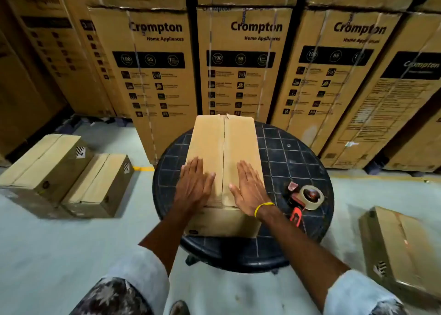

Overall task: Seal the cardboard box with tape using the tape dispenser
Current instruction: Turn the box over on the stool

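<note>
Well, tan cardboard box [208,142], long (flaps closed)

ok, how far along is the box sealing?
Done: top flaps of the brown cardboard box are folded shut, meeting at a centre seam. In hand: left hand and right hand press flat on the flaps. Left: seam looks untaped; the red-handled tape dispenser lies untouched on the round black table.
</note>
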Action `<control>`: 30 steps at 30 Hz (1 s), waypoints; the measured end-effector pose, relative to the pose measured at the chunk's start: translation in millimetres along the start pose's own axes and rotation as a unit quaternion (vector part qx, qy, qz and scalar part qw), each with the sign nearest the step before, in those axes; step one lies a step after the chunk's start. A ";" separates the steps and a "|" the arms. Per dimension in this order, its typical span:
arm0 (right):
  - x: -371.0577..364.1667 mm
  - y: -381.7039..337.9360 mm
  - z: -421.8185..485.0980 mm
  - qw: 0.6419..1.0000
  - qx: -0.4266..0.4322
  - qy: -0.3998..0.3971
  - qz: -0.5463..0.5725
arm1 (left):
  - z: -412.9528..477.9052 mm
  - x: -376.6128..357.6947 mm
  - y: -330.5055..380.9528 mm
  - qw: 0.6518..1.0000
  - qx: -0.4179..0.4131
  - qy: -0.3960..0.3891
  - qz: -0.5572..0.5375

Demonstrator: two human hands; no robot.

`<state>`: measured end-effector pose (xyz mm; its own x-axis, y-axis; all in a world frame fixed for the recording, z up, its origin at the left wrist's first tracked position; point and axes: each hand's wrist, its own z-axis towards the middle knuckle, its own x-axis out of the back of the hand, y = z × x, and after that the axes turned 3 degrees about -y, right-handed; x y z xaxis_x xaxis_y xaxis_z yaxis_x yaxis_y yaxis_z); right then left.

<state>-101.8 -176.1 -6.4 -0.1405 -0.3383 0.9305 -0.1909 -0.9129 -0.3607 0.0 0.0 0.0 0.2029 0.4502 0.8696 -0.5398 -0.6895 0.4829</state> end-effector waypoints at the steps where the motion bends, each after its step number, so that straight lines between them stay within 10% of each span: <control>1: -4.7 4.9 -7.4 1.000 -0.011 -0.016 0.014 | -6.8 -4.0 -3.5 1.000 0.022 -0.007 -0.012; 9: -7.3 35.5 -18.5 0.974 -0.165 -0.030 0.151 | -22.6 -16.2 -18.4 0.982 0.160 0.009 -0.104; 18: -17.3 46.6 12.9 0.838 -0.377 0.005 0.395 | 29.9 -18.5 -55.7 0.896 0.342 -0.044 -0.281; 30: -29.6 24.5 23.3 0.830 -0.422 0.036 0.362 | 73.4 -26.6 -86.8 0.914 0.293 -0.093 -0.264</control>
<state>-79.7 -193.7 -41.3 -0.5668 -0.6868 0.4550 -0.6405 0.0200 -0.7677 101.4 6.2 -57.4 0.4740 0.7407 0.4761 0.1925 -0.6147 0.7649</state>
